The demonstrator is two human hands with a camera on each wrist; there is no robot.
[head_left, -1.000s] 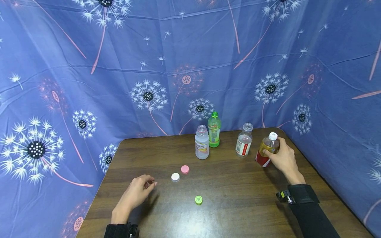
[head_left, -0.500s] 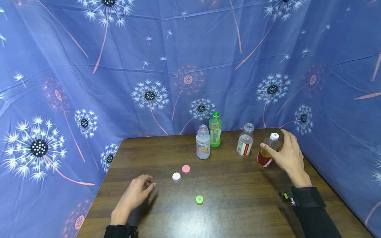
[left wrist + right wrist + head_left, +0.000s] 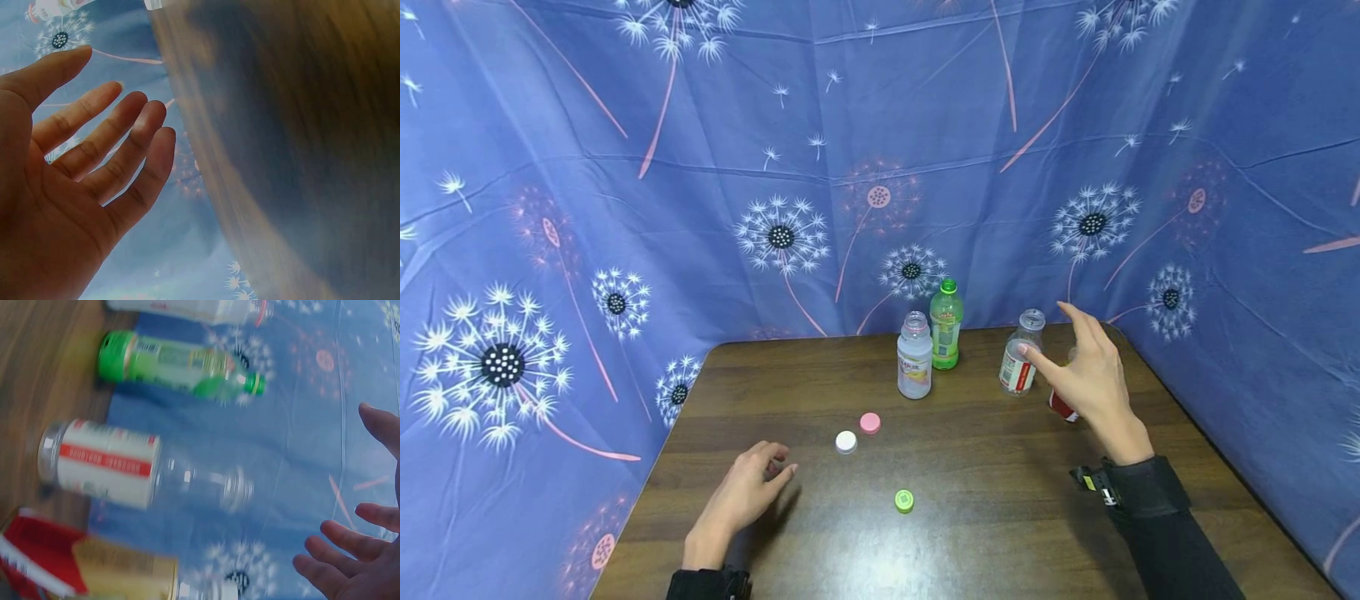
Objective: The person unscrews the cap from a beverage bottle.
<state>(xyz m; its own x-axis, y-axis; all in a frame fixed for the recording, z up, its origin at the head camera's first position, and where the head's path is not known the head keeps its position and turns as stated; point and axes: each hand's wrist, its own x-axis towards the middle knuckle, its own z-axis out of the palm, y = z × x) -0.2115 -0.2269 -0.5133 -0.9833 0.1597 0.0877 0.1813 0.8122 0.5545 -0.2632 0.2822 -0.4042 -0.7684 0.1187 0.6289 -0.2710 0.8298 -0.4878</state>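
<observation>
My right hand (image 3: 1093, 379) is raised with fingers spread, holding nothing, in front of a bottle with a red and gold label (image 3: 125, 565). That bottle wears a white cap (image 3: 228, 590) and is mostly hidden behind the hand in the head view. Just left of the hand, a clear uncapped bottle with a white and red label (image 3: 1017, 371) stands upright. My left hand (image 3: 741, 492) hovers over the table's left side, fingers loosely bent and nothing in them. Nearest to it lies a white cap (image 3: 846, 442), with a pink cap (image 3: 870, 423) beside it.
A whitish uncapped bottle (image 3: 914, 362) and a green uncapped bottle (image 3: 947, 329) stand close together at the back of the wooden table (image 3: 805, 375). A green cap (image 3: 904, 501) lies nearer the front. Blue dandelion-print cloth (image 3: 715, 100) hangs behind.
My right hand has let go of the red and gold bottle, lifted off, and moved left toward the clear bottle. The left hand has stayed about where it was.
</observation>
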